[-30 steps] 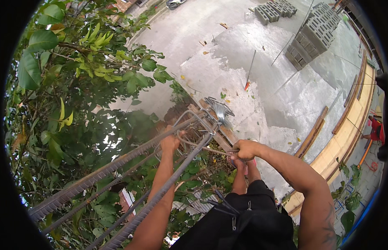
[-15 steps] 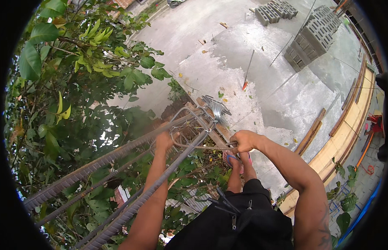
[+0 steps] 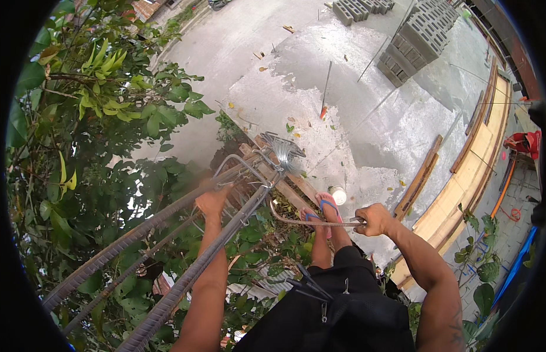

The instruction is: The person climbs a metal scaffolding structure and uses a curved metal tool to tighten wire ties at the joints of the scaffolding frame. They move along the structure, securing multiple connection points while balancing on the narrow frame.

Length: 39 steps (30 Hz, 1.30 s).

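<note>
My left hand (image 3: 211,201) is closed around the upper thick ribbed steel bar (image 3: 147,226) of a slanting rebar cage. In my right hand (image 3: 374,219), out to the right over my legs, is a bent steel rod (image 3: 314,222). Its curved end (image 3: 272,204) lies just right of the lower thick bar (image 3: 217,252), apart from it as far as I can see. Bent stirrups (image 3: 229,159) loop around the bars at the cage's upper end. A bundle of thin tie wire (image 3: 282,151) hangs there. What my left fingers touch behind the bar is partly hidden.
Planks (image 3: 293,190) lie under the cage end, by my sandalled feet (image 3: 321,210). A white bucket (image 3: 337,195) stands below. Leafy branches (image 3: 91,117) crowd the left. Concrete blocks (image 3: 416,41) are stacked on the slab (image 3: 320,82), and long boards (image 3: 460,205) curve along the right.
My right hand has moved right and slightly down, drawing the bent rod away from the bars, where its curved end lay before. The view has shifted, and the white bucket now shows.
</note>
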Each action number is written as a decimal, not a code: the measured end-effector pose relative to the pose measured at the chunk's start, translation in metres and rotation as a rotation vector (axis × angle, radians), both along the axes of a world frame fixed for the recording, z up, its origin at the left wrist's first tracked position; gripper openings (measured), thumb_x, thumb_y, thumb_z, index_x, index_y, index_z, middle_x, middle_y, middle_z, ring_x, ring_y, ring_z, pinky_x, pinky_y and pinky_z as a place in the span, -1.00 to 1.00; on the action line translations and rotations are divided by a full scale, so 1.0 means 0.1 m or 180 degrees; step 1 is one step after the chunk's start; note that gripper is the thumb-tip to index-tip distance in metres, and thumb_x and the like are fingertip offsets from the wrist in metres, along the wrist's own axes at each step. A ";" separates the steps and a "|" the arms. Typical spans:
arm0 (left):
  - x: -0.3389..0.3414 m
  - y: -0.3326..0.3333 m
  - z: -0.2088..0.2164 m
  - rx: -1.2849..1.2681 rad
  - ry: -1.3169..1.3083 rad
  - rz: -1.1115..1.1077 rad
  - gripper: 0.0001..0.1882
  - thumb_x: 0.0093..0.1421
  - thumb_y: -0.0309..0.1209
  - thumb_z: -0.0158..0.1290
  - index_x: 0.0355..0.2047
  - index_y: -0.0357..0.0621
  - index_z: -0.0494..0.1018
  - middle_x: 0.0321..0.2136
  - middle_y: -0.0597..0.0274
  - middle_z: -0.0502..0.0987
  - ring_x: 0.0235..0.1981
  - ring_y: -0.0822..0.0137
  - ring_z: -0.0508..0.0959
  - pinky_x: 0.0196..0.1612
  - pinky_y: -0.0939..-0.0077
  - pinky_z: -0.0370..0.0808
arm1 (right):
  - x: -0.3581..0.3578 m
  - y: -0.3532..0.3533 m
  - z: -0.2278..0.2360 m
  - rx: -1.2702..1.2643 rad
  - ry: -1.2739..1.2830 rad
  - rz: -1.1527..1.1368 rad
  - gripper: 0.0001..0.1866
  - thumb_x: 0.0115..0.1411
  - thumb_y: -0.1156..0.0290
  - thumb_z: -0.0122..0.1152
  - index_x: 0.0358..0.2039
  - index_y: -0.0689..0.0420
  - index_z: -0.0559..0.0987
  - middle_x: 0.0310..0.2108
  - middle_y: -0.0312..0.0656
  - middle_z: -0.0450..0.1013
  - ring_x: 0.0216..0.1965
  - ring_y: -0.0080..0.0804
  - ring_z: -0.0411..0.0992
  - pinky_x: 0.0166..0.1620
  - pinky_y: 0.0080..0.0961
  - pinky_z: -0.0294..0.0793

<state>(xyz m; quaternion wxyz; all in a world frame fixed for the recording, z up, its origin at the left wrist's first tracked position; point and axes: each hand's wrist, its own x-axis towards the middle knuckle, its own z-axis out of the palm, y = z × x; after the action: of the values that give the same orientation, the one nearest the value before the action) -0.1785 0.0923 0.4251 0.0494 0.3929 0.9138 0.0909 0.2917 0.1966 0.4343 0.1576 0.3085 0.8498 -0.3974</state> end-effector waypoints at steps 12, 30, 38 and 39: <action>-0.17 0.05 -0.41 -0.0037 0.1043 -0.0076 -0.41 -0.22 0.19 0.18 -0.60 -0.16 0.45 -0.70 0.01 0.44 -0.65 -0.05 0.44 -0.56 0.09 0.33 | 0.70 -0.92 -0.90 -0.1660 -0.0543 -0.2147 -0.64 -0.17 0.25 0.15 -0.37 0.22 0.50 -0.60 -0.07 0.42 -0.52 -0.17 0.40 -0.41 -0.29 0.34; 0.10 0.14 -0.50 0.0153 0.1418 -0.0100 -0.32 -0.09 0.22 0.12 -0.49 -0.31 0.51 -0.70 -0.06 0.45 -0.70 -0.06 0.42 -0.60 0.05 0.30 | -2.16 0.48 -2.16 -0.1298 0.0640 -0.3143 -0.61 -0.13 0.27 0.25 -0.30 0.25 0.48 -0.40 0.09 0.48 -0.32 0.04 0.47 -0.23 -0.17 0.44; 0.13 0.27 -0.60 0.0182 0.1541 -0.0116 -0.28 -0.10 0.23 0.12 -0.45 -0.35 0.51 -0.69 -0.08 0.45 -0.68 -0.06 0.43 -0.58 0.06 0.32 | -2.42 0.60 -2.47 -0.1447 0.0621 -0.3120 -0.62 -0.11 0.40 0.23 -0.23 0.23 0.44 -0.29 0.13 0.44 -0.20 0.07 0.42 -0.16 -0.09 0.40; 0.12 0.26 -0.63 0.0195 0.1557 -0.0122 -0.28 -0.10 0.23 0.12 -0.45 -0.36 0.51 -0.69 -0.09 0.45 -0.67 -0.07 0.43 -0.58 0.06 0.32 | -2.45 0.59 -2.50 -0.1463 0.0617 -0.3128 -0.62 -0.11 0.42 0.23 -0.22 0.23 0.43 -0.28 0.14 0.43 -0.18 0.08 0.41 -0.16 -0.08 0.39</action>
<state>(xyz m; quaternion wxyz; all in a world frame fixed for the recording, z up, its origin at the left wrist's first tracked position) -0.1667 0.1184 0.3626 -0.1835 0.4217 0.8877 0.0198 0.0469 0.2560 0.1843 -0.0621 0.5886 0.5077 -0.6261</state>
